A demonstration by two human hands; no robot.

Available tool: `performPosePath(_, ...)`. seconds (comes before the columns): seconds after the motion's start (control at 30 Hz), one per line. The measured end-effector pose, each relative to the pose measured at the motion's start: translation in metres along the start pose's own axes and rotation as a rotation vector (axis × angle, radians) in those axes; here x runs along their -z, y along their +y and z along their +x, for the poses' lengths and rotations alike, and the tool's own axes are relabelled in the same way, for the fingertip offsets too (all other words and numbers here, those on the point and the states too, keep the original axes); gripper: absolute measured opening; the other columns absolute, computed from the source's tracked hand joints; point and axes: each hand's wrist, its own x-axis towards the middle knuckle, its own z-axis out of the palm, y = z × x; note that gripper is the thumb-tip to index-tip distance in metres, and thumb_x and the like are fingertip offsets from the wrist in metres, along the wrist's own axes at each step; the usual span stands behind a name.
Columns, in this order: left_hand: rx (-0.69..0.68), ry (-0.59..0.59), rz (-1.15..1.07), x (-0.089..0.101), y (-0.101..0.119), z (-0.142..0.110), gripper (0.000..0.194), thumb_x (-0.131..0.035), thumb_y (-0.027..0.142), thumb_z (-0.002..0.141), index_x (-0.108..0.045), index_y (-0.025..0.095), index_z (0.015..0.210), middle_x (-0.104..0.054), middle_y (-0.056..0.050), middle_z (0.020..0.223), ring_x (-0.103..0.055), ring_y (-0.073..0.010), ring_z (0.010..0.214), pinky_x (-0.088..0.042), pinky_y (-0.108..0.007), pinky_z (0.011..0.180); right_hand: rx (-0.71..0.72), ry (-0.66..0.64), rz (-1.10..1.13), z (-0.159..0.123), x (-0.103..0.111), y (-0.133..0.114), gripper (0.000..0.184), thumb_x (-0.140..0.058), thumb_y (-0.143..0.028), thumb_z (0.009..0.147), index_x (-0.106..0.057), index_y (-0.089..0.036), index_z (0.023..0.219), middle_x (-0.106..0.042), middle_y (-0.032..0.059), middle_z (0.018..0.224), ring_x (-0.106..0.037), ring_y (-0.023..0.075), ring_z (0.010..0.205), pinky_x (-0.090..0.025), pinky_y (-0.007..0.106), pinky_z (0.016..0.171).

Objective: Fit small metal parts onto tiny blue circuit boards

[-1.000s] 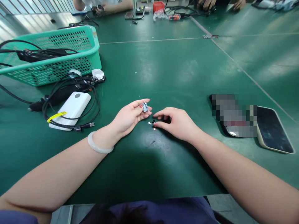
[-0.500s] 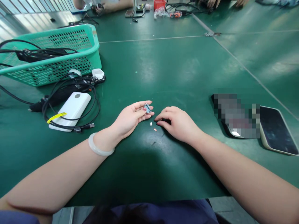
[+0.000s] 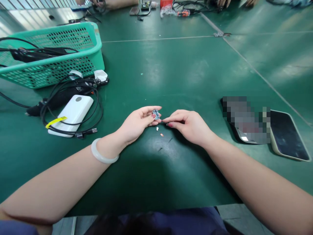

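My left hand point(image 3: 138, 123) rests on the green table point(image 3: 171, 78), palm turned inward, its fingertips gripping a small blue-grey part point(image 3: 156, 114). My right hand point(image 3: 188, 125) lies just to the right, thumb and forefinger pinched together with their tips nearly touching the part; what they pinch is too small to make out. Tiny loose pieces point(image 3: 159, 131), one white and one reddish, lie on the table under the fingertips. A pale bangle point(image 3: 102, 153) sits on my left wrist.
A white power bank point(image 3: 70, 115) wrapped in black cables lies at the left, in front of a teal basket point(image 3: 49, 52) holding more cables. Two phones point(image 3: 286, 133) lie at the right. Other people's hands and clutter sit along the far edge.
My right hand lifted from the loose pieces on the table and moved left, its pinched fingertips now meeting the part in my left hand. The left hand stayed almost still.
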Motion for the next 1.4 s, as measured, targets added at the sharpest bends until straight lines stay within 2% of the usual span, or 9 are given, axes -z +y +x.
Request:
performPosePath(0.2,-0.003,-0.002,0.021,-0.001,0.001,-0.001,0.028,-0.06,0.013,0.085,-0.066,0.015,0.112,-0.069,-0.005,0.097,-0.067,-0.0115,0.085,-0.05,-0.035,0.095,-0.095,0.001,0.09,0.0,-0.001,0.001,0.014,-0.059,-0.015,0.078,-0.071,-0.021,0.08,-0.071,0.0003,0.084,-0.065,0.0149,0.077,-0.051,0.033,0.081)
performPosePath(0.37,-0.012,-0.017,0.014,0.0,0.0,0.0,0.029,-0.06,0.014,0.084,-0.065,0.015,0.113,-0.069,-0.006,0.099,-0.067,-0.0118,0.086,-0.05,-0.036,0.096,-0.117,0.002,0.267,0.001,-0.002,0.004,0.007,-0.058,-0.016,0.076,-0.063,-0.018,0.08,-0.069,0.0005,0.072,-0.064,0.0129,0.067,-0.052,0.029,0.069)
performPosePath(0.5,-0.014,-0.025,0.02,0.001,-0.002,0.0,0.03,-0.063,0.013,0.083,-0.065,0.016,0.112,-0.07,-0.006,0.1,-0.067,-0.0117,0.086,-0.05,-0.034,0.095,-0.156,0.031,0.398,0.002,-0.003,0.004,0.013,-0.063,-0.023,0.076,-0.065,-0.017,0.087,-0.073,0.0036,0.081,-0.065,0.0121,0.066,-0.054,0.028,0.066)
performPosePath(0.6,-0.009,-0.04,0.042,0.001,-0.002,0.0,0.033,-0.066,0.015,0.081,-0.065,0.016,0.114,-0.07,-0.007,0.101,-0.068,-0.0122,0.087,-0.049,-0.035,0.097,-0.174,0.057,0.419,0.003,-0.002,-0.001,0.015,-0.067,-0.027,0.073,-0.068,-0.016,0.084,-0.073,0.0039,0.079,-0.065,0.0121,0.065,-0.054,0.028,0.064)
performPosePath(0.77,-0.021,-0.072,0.061,0.001,-0.001,0.0,0.035,-0.07,0.017,0.078,-0.065,0.015,0.112,-0.071,-0.006,0.095,-0.068,-0.0137,0.083,-0.052,-0.036,0.089,-0.203,0.139,0.444,0.004,0.0,-0.007,0.022,-0.079,-0.03,0.062,-0.071,-0.015,0.074,-0.069,0.0025,0.063,-0.061,0.0117,0.056,-0.049,0.025,0.053)
performPosePath(0.93,-0.045,-0.08,0.052,-0.001,-0.001,-0.002,0.031,-0.075,0.02,0.073,-0.065,0.015,0.102,-0.071,-0.005,0.089,-0.069,-0.0144,0.08,-0.054,-0.034,0.082,-0.271,0.157,0.558,0.005,-0.001,-0.006,0.028,-0.082,-0.037,0.059,-0.073,-0.014,0.072,-0.066,0.0019,0.056,-0.052,0.0087,0.047,-0.039,0.023,0.044)
performPosePath(1.1,-0.067,-0.099,0.037,-0.002,0.0,-0.003,0.034,-0.077,0.02,0.071,-0.064,0.014,0.102,-0.071,-0.004,0.081,-0.069,-0.0151,0.077,-0.056,-0.031,0.076,-0.294,0.141,0.638,0.006,-0.005,-0.006,0.034,-0.083,-0.044,0.055,-0.073,-0.015,0.068,-0.062,0.0003,0.056,-0.045,0.0063,0.045,-0.033,0.022,0.041)
performPosePath(1.23,-0.058,-0.133,0.024,-0.003,0.001,-0.004,0.032,-0.079,0.02,0.068,-0.063,0.014,0.095,-0.071,-0.003,0.077,-0.07,-0.0162,0.074,-0.058,-0.03,0.069,-0.312,0.115,0.636,0.006,-0.008,-0.009,0.031,-0.083,-0.043,0.054,-0.07,-0.015,0.063,-0.059,-0.0015,0.052,-0.039,0.0048,0.042,-0.028,0.022,0.04)
performPosePath(1.4,-0.058,-0.139,0.012,-0.004,0.001,-0.004,0.031,-0.081,0.022,0.067,-0.061,0.013,0.089,-0.071,-0.003,0.072,-0.07,-0.0152,0.07,-0.058,-0.027,0.064,-0.269,0.117,0.551,0.004,-0.011,-0.012,0.026,-0.08,-0.04,0.058,-0.07,-0.016,0.061,-0.059,-0.0019,0.049,-0.039,0.0055,0.043,-0.031,0.023,0.043)
